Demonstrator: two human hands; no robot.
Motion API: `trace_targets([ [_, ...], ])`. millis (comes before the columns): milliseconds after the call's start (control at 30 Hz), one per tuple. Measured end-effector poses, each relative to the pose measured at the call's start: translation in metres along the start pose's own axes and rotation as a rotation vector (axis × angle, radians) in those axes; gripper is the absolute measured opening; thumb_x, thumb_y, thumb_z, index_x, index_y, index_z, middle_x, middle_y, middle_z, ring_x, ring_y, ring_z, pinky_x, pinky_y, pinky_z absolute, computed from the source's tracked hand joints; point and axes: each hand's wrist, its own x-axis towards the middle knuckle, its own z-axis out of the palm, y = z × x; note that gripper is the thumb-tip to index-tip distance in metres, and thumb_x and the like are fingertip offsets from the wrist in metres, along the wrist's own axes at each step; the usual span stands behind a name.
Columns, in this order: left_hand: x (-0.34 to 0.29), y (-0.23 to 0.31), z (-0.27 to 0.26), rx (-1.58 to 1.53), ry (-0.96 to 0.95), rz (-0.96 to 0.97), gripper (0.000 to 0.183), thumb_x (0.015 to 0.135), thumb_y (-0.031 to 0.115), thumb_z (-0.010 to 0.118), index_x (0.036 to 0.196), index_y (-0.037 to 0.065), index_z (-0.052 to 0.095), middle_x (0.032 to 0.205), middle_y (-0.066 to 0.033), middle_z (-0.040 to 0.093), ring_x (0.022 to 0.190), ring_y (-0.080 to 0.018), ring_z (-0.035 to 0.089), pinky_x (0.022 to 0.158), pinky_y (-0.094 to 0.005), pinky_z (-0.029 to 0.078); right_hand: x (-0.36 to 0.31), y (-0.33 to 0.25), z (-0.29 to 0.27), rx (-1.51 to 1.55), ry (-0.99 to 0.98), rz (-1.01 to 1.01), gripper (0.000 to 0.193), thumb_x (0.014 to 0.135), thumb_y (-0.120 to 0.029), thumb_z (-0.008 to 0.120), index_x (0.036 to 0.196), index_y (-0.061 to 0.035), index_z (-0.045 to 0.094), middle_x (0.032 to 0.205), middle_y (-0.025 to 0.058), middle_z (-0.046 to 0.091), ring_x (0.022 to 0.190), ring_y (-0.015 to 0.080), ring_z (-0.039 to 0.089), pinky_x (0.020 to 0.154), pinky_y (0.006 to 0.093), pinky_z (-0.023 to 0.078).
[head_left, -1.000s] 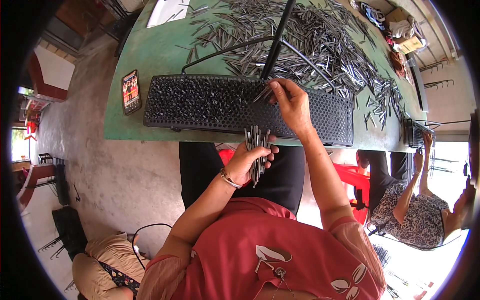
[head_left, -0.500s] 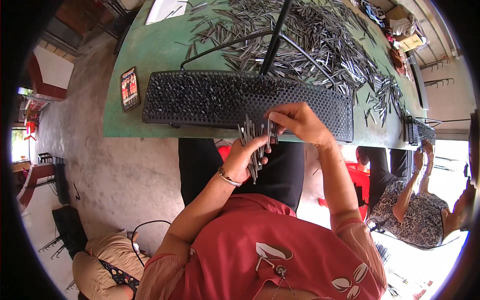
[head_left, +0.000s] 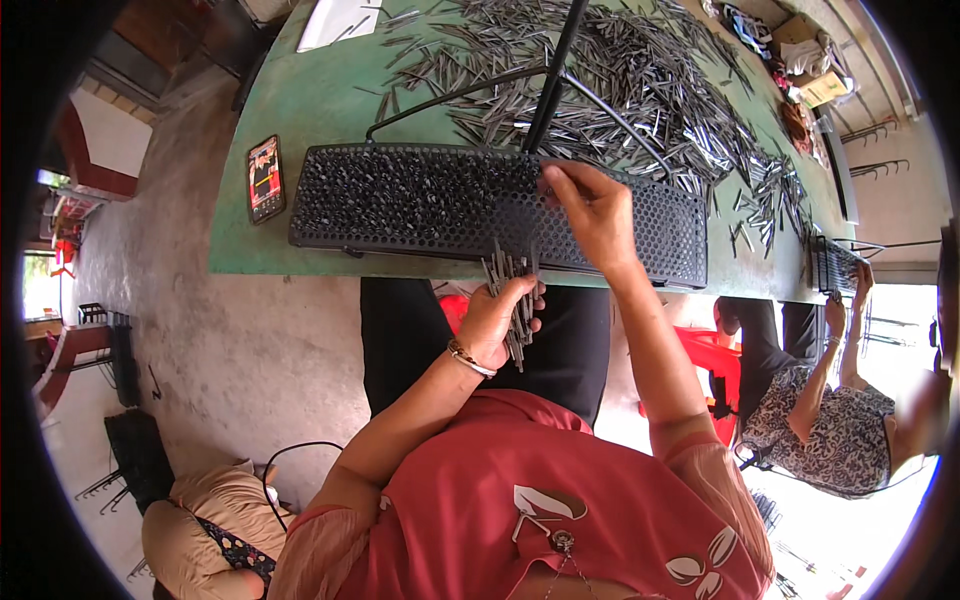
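Observation:
A bundle of thin, dark metal strips (head_left: 517, 325) is gripped in my left hand (head_left: 497, 315), just below the table's near edge. The strips stick out above and below the fingers. Over the middle of a long black perforated rack (head_left: 655, 222), my right hand (head_left: 600, 215) is closed in a pinch, its fingertips near the rack's back edge. Whatever sits between those fingertips is too small to make out. Many dark pieces (head_left: 390, 200) stand packed in the rack's left and middle holes, while the holes on its right side show bare.
Behind the rack, a large heap of loose strips (head_left: 640, 90) covers the green table (head_left: 235, 235). A black metal frame (head_left: 548, 110) rises there. A phone (head_left: 265, 180) lies left of the rack. At right, another person (head_left: 825, 415) works at a similar rack (head_left: 838, 265).
My right hand has moved away from the bundle, up to the rack's back edge. My left hand still grips the bundle in nearly the same place.

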Motion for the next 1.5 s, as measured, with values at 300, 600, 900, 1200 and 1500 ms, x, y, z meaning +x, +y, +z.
trace_targets([
  [300,-0.001,0.004,0.001,0.052,-0.048,-0.024,0.017,0.084,0.017,0.062,0.094,0.004,0.061,0.084,-0.0045,0.064,0.073,-0.0131,0.061,0.053,-0.0274,0.05,0.018,0.025,0.021,-0.508,-0.009,-0.518,0.016,0.081,-0.01,0.065,0.096,-0.0033,0.067,0.09,0.0094,0.065,0.082,0.0261,0.061,0.074,0.0354,0.045],
  [600,0.008,-0.007,-0.003,-0.013,-0.067,0.041,0.016,0.083,0.017,0.062,0.094,0.005,0.061,0.084,-0.0038,0.063,0.073,-0.013,0.06,0.054,-0.0272,0.049,0.016,0.011,0.005,-0.487,0.048,-0.658,0.021,0.078,-0.003,0.067,0.098,-0.0014,0.067,0.093,0.0111,0.06,0.083,0.0271,0.06,0.072,0.0339,0.049],
  [900,0.003,-0.006,0.003,-0.025,0.013,0.02,0.013,0.083,0.014,0.059,0.093,0.006,0.058,0.082,-0.0036,0.061,0.072,-0.0134,0.059,0.053,-0.027,0.048,-0.05,0.011,-0.022,-0.568,-0.246,-0.258,0.026,0.078,-0.012,0.07,0.1,-0.0006,0.064,0.085,0.0135,0.058,0.069,0.0318,0.06,0.061,0.0369,0.049],
  [1200,-0.003,-0.008,0.004,0.057,0.012,0.05,0.013,0.083,0.013,0.059,0.095,0.006,0.058,0.084,-0.0043,0.062,0.073,-0.0142,0.061,0.053,-0.0272,0.049,-0.065,-0.007,-0.022,-0.569,-0.195,-0.172,0.026,0.078,-0.006,0.066,0.104,0.0002,0.063,0.082,0.0129,0.059,0.068,0.0283,0.06,0.061,0.0342,0.049],
  [1500,-0.004,-0.004,0.005,0.05,-0.049,0.069,0.017,0.083,0.014,0.059,0.097,0.005,0.06,0.085,-0.0031,0.062,0.074,-0.0128,0.061,0.052,-0.0267,0.05,-0.085,0.0,-0.01,-0.216,-0.108,0.06,0.016,0.078,-0.012,0.069,0.089,-0.0007,0.07,0.081,0.0117,0.063,0.067,0.0229,0.062,0.062,0.0308,0.048],
])
